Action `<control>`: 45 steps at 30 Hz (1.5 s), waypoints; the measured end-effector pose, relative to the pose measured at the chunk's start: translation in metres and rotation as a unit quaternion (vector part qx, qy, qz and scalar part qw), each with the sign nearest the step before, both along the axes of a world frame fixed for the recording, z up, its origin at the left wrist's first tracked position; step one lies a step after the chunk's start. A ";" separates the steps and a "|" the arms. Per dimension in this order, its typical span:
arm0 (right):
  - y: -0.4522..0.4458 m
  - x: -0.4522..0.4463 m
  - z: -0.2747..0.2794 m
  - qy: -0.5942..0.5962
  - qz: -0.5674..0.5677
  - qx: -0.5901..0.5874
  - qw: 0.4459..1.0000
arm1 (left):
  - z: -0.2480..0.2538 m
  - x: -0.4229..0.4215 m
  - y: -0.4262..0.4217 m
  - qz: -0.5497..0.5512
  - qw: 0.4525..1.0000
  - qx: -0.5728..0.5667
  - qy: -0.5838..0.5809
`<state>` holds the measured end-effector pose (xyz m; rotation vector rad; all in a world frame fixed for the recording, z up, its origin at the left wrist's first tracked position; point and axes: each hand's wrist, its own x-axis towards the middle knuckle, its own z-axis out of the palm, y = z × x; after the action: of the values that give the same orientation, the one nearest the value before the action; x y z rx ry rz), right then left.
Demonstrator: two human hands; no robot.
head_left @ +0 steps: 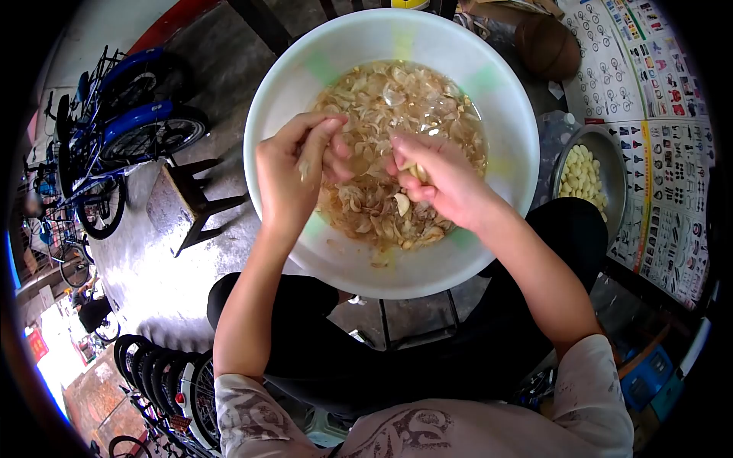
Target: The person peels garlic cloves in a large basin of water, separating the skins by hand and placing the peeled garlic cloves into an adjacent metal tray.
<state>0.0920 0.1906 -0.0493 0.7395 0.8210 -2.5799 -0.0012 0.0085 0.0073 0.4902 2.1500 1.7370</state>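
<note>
A large white plastic basin (505, 145) holds water with many loose garlic skins (366, 195) floating in it. Over its left side is my left hand (294, 156), fingers curled and thumb against the forefinger; whatever they pinch, if anything, is hidden. My right hand (443, 179) is closed around pale garlic cloves (414, 169), their number partly covered by the fingers. Just below the right fingers lies another garlic clove (402, 203) among the skins. Both hands are above the water, apart from each other.
A metal bowl (617, 179) of peeled cloves (582, 179) stands at the right, beside a printed parts sheet (664, 191). A brown ball (547, 47) lies at the back right. To the left are a wooden stool (179, 202) and bicycles (145, 126). Tyres (156, 374) stand lower left.
</note>
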 end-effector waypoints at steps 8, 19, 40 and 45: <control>-0.016 0.021 -0.004 0.137 0.375 0.729 0.555 | -0.044 -0.027 0.003 -0.038 0.924 -0.318 0.210; -0.019 0.019 0.000 0.123 0.432 0.710 0.541 | -0.053 -0.034 -0.023 -0.120 0.946 -0.195 0.231; 0.154 0.120 0.110 0.085 -0.241 0.165 0.953 | -0.087 -0.033 -0.012 -0.222 0.865 -0.322 0.315; 0.244 0.179 0.061 -0.108 -0.317 0.470 0.817 | -0.078 -0.028 -0.009 -0.239 0.883 -0.327 0.236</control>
<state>0.2708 0.4349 0.0116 1.7959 2.0996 -2.3546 -0.0297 -0.0006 -0.0705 1.1994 2.4566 0.6010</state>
